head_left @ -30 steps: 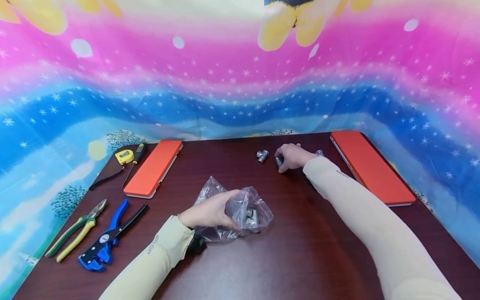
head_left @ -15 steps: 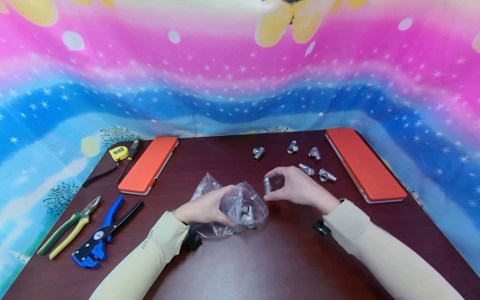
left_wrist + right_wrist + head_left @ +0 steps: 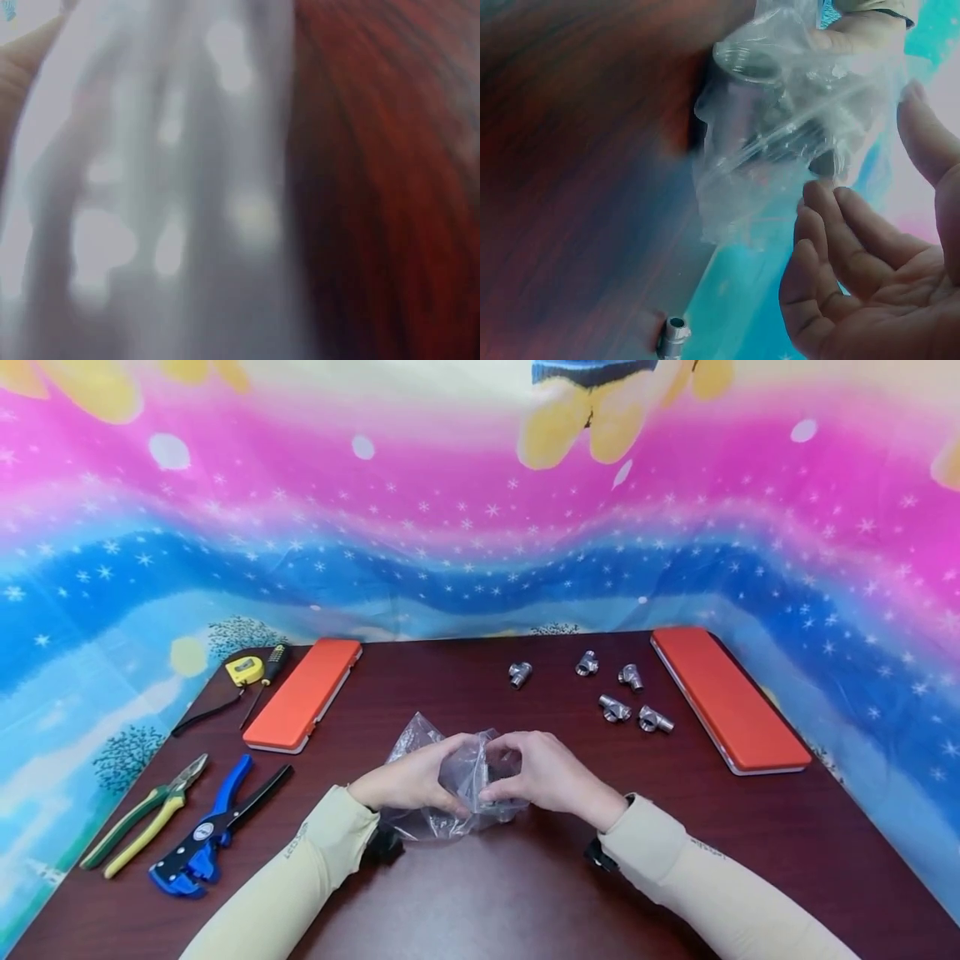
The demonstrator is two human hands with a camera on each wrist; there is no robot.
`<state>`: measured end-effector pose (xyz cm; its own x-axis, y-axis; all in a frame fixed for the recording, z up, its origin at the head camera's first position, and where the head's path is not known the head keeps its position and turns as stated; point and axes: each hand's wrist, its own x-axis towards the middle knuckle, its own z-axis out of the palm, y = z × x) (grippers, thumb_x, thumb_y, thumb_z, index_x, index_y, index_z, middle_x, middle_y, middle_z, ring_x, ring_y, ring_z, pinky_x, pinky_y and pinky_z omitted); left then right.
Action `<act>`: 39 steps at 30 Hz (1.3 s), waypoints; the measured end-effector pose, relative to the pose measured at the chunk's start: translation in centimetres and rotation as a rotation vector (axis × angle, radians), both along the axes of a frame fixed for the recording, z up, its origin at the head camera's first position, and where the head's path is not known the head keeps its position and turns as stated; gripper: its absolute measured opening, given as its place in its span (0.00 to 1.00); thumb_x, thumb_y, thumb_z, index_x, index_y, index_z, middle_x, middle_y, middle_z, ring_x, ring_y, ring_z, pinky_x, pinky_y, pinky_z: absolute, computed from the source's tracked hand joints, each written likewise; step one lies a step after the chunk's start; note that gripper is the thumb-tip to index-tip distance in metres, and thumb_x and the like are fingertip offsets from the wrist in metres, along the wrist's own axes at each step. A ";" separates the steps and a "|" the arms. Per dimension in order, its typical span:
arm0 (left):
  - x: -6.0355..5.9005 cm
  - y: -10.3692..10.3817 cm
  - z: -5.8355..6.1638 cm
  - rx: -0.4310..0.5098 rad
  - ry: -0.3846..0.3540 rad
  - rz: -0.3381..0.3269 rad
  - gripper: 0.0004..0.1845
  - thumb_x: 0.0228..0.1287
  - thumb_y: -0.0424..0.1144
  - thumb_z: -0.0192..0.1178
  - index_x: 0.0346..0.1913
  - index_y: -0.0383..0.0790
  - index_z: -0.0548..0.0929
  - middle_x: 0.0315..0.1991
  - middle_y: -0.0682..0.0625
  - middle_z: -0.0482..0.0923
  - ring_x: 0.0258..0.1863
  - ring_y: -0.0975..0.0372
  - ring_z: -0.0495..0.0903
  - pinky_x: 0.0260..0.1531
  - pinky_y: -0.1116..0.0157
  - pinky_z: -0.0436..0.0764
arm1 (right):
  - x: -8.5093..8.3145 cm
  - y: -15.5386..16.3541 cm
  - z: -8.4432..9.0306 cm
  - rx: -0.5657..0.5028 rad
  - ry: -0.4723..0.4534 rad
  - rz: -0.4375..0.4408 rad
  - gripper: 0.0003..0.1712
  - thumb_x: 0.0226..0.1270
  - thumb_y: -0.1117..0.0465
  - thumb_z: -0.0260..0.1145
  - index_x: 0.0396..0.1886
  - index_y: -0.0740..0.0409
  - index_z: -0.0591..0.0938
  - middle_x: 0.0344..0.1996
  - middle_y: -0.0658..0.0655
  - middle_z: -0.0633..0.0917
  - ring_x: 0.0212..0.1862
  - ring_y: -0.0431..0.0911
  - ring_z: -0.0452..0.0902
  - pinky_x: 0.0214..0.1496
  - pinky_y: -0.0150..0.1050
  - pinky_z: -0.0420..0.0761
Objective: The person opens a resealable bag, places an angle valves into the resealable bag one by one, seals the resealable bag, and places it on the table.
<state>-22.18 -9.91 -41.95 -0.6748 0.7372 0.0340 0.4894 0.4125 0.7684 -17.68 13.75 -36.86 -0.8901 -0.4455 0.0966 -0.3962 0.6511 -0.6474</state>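
Note:
My left hand [image 3: 416, 777] grips a clear plastic bag [image 3: 415, 745] at the middle of the table, holding its mouth apart. In the right wrist view, a metal pipe fitting [image 3: 739, 105] with a threaded opening shows through the bag. My right hand [image 3: 551, 777] is at the bag's mouth, with a silvery pipe fitting between thumb and fingertips, partly hidden by plastic. Several metal tee fittings [image 3: 615, 708] lie loose on the table beyond my right hand. The left wrist view is mostly blurred plastic [image 3: 165, 187].
Red flat cases lie at left [image 3: 307, 693] and right [image 3: 727, 702]. Green-and-yellow pliers [image 3: 146, 814] and a blue-and-black wire stripper [image 3: 213, 831] lie at the left. Behind them are a yellow tape measure [image 3: 244, 670] and a screwdriver [image 3: 273, 664]. A printed cloth [image 3: 465, 552] hangs behind the table.
My right hand has picked up a pipe fitting from among the loose ones and brought it back towards me to the bag's mouth. My left hand keeps its hold on the bag.

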 end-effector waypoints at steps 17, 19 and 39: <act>0.1 -0.4 0.0 -0.005 -0.020 -0.002 0.52 0.44 0.41 0.81 0.72 0.42 0.62 0.69 0.49 0.66 0.67 0.60 0.65 0.65 0.55 0.65 | -7.8 15.7 0.4 0.458 0.187 0.003 0.32 0.57 0.80 0.63 0.62 0.59 0.80 0.57 0.64 0.80 0.58 0.62 0.73 0.60 0.58 0.72; 0.1 -0.5 0.0 -0.003 -0.024 -0.001 0.52 0.44 0.41 0.81 0.72 0.42 0.62 0.69 0.49 0.67 0.66 0.60 0.66 0.65 0.55 0.65 | -9.0 16.6 0.3 0.519 0.129 0.043 0.38 0.54 0.83 0.59 0.67 0.58 0.75 0.61 0.66 0.76 0.61 0.63 0.69 0.60 0.59 0.71; 0.0 -0.1 0.1 -0.024 -0.052 -0.004 0.51 0.44 0.38 0.80 0.72 0.46 0.63 0.67 0.55 0.67 0.64 0.65 0.67 0.64 0.59 0.67 | -13.3 15.2 0.5 0.615 -0.052 0.116 0.31 0.53 0.63 0.77 0.59 0.64 0.81 0.54 0.64 0.81 0.48 0.54 0.77 0.47 0.47 0.79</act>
<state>-22.16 -9.98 -41.81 -0.6720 0.7404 -0.0185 0.4510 0.4288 0.7828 -31.01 28.92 -36.40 -0.8290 -0.5002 -0.2500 -0.4651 0.8650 -0.1881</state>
